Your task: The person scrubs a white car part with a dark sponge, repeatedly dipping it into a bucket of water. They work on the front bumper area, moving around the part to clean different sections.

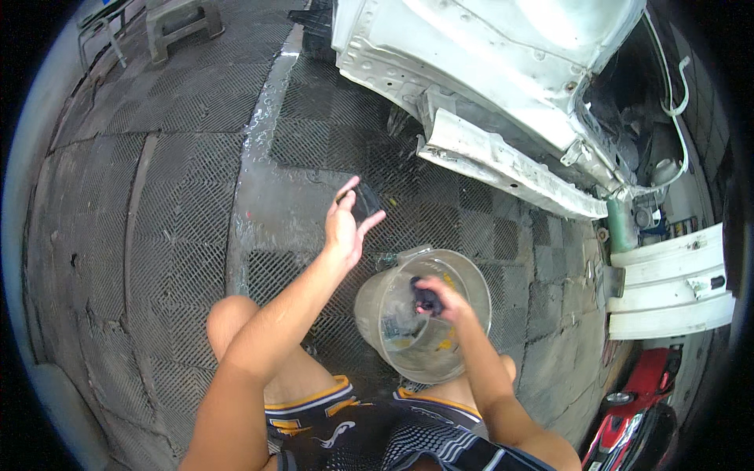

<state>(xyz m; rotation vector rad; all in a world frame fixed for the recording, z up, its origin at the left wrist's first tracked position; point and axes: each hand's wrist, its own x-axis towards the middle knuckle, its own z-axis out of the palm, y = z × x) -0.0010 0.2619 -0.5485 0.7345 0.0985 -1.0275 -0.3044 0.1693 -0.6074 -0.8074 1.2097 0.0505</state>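
My left hand (344,224) is held out over the floor, left of the bucket, with its fingers closed around a thin black piece (366,202) whose kind I cannot make out. Inside the mouth of a translucent round bucket (372,314), my right hand (446,300) grips a dark, crumpled wad (425,298) that looks like a wet cloth or sponge. The bucket stands between my knees and is tilted slightly in view. Water and some yellow markings show through its wall.
White car body panels (487,55) with a loose sill strip (510,169) fill the far right. Black grid floor mats (181,196) surround a wet bare strip (267,196). A grey stool (184,27) stands far left; a white panel (667,286) and a red motorcycle (640,408) are right.
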